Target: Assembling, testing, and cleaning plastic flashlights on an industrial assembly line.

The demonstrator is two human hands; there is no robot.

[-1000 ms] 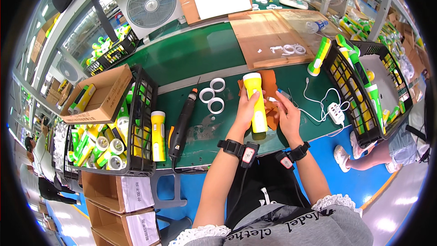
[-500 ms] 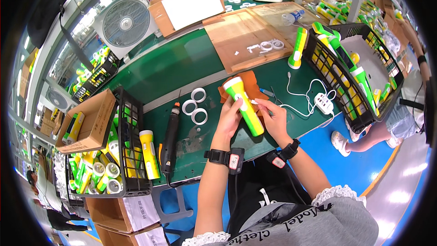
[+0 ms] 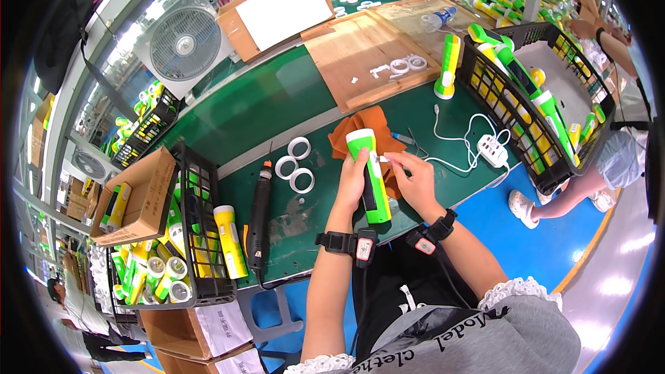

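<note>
My left hand [image 3: 351,183] is wrapped round a green and white flashlight [image 3: 377,201] with a dark panel low on its side. Thumb and fingers of my right hand [image 3: 415,179] pinch a small white piece [image 3: 382,158] against the flashlight's side; its exact kind is too small to make out. Beyond the flashlight lies a crumpled orange cloth [image 3: 359,122]. Three white rings [image 3: 302,181] rest on the green bench left of my left hand. A black electric screwdriver [image 3: 260,211] lies farther left, beside a yellow flashlight [image 3: 228,239].
Black crates of flashlights stand at the left [image 3: 197,235] and right [image 3: 509,114], with a carton [image 3: 142,204] on the left one. A white charger block [image 3: 492,151] with cables, an upright flashlight [image 3: 449,69] and a wooden board [image 3: 367,41] occupy the bench. Someone's arm [image 3: 613,48] reaches by the right crate.
The flashlight in my left hand has turned more upright, and its dark panel has come into view. My right hand stays close to its side.
</note>
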